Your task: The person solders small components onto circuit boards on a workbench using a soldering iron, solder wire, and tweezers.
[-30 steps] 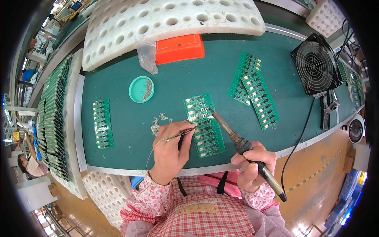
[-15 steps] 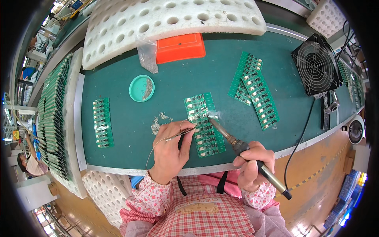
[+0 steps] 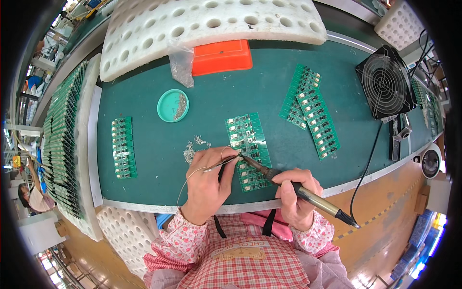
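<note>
A green circuit board panel with rows of small parts lies on the bench in front of me. My left hand is closed on tweezers, their tips at the board's left edge. A thin solder wire loops from the same fingers. My right hand grips a soldering iron, slanted with its tip down at the board, close by the tweezer tips. The tips hide whatever small part sits between them. Tiny loose components lie scattered left of the board.
A green round dish holds small parts. Behind it are a plastic bag, a red tray and white foam. Other boards lie left and right. A black fan stands far right; boards fill a rack at left.
The soldering iron's tip has moved left and nearer me, from the board's middle to the tweezer tips. My right hand has shifted slightly left with it. The left hand has barely moved.
</note>
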{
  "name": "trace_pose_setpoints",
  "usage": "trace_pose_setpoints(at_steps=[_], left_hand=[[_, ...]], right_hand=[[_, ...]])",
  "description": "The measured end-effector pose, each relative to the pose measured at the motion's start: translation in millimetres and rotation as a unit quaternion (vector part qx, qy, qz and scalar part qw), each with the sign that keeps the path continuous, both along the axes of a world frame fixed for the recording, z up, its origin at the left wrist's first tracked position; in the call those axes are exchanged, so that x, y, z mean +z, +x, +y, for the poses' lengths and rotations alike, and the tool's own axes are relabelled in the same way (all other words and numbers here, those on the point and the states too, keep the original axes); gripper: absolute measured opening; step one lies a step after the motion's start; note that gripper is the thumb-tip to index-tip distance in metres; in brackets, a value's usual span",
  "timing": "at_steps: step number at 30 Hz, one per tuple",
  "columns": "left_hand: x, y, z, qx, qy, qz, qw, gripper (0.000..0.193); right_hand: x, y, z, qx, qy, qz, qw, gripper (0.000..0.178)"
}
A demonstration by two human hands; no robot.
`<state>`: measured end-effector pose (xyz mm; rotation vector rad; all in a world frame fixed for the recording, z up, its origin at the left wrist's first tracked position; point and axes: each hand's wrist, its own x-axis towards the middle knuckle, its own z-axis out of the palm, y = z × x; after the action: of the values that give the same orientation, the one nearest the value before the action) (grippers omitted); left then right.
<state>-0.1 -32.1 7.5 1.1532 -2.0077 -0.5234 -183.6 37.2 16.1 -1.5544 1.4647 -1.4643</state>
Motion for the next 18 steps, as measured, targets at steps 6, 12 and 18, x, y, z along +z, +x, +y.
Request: trace_pose_setpoints(at_steps=[6,12,18], left_hand=[[0,0,0,0.000,0.001,0.000,1.000,0.014],[-1,0,-1,-0.006,-0.004,0.001,1.000,0.012],[0,0,0,-0.004,-0.001,0.005,1.000,0.011]], right_hand=[[2,0,-3,0.015,-0.007,0.033,0.999,0.011],[10,1,-11,0.040,-0.073,0.113,0.990,0.017],[9,2,-13,0.042,-0.096,0.128,0.986,0.019]])
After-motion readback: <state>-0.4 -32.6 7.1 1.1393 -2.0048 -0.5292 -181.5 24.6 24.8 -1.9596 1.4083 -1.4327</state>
